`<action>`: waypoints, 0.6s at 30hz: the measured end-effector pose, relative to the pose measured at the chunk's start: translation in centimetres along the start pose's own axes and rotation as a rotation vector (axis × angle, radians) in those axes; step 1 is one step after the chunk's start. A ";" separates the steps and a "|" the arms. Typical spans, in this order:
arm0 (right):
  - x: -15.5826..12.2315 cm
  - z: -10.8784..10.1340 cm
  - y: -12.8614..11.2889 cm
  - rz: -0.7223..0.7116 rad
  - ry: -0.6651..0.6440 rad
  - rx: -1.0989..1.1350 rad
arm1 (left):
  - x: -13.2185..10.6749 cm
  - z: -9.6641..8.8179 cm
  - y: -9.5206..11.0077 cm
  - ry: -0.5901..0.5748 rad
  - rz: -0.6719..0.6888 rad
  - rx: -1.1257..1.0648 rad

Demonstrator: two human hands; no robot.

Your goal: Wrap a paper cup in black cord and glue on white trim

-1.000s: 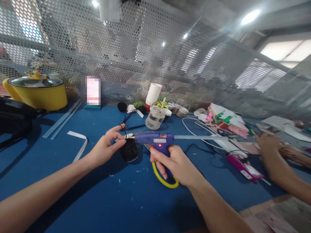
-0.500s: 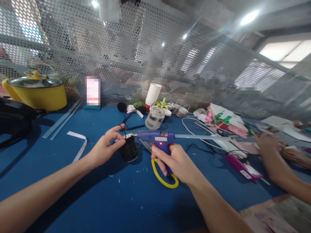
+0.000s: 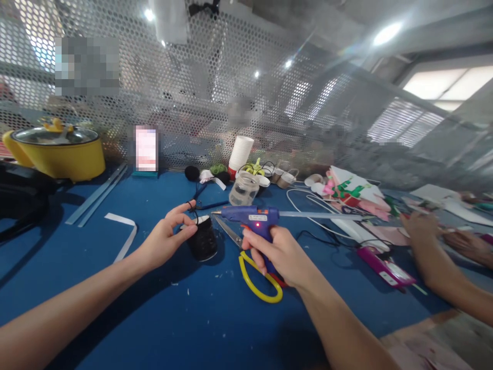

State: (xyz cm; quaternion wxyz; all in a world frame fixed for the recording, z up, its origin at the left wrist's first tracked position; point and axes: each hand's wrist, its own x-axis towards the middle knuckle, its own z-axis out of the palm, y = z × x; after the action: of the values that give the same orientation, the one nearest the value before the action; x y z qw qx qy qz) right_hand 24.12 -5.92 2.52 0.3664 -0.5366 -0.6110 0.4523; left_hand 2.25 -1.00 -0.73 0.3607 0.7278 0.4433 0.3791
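Right hand [image 3: 279, 254] grip closed around blue glue gun [image 3: 250, 217], nozzle aimed left, just short of black spool [image 3: 203, 244]. Left hand [image 3: 167, 237] grip pinches the spool's top edge. Spool stands at the middle of the tabletop [image 3: 154, 308]; yellow-handled scissors [image 3: 259, 281] lie beneath the gun.

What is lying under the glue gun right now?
Scissors with yellow handles lie on the blue table under the glue gun, blades pointing toward the black spool. The right hand gripping the gun covers part of the handles, so anything beneath the palm cannot be seen.
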 end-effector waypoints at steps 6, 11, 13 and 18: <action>1.6 -1.6 0.3 0.008 0.032 0.321 | 0.0 -0.1 0.2 -0.005 -0.016 0.015; 5.1 -3.9 -0.1 0.047 0.274 0.437 | 0.2 -0.2 0.0 -0.016 -0.002 -0.005; 6.9 -4.9 -0.3 0.051 0.314 0.425 | 0.2 -0.3 -0.1 -0.018 -0.002 -0.002; 11.1 -6.6 -0.1 0.105 0.335 0.360 | 0.3 -0.4 -0.1 -0.021 0.005 0.009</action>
State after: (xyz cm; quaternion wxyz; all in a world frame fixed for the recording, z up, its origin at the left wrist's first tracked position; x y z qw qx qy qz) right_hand 28.54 6.07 4.35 0.5283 -0.5610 -0.4225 0.4770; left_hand 2.01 -0.66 -0.56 0.3613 0.7345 0.4393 0.3703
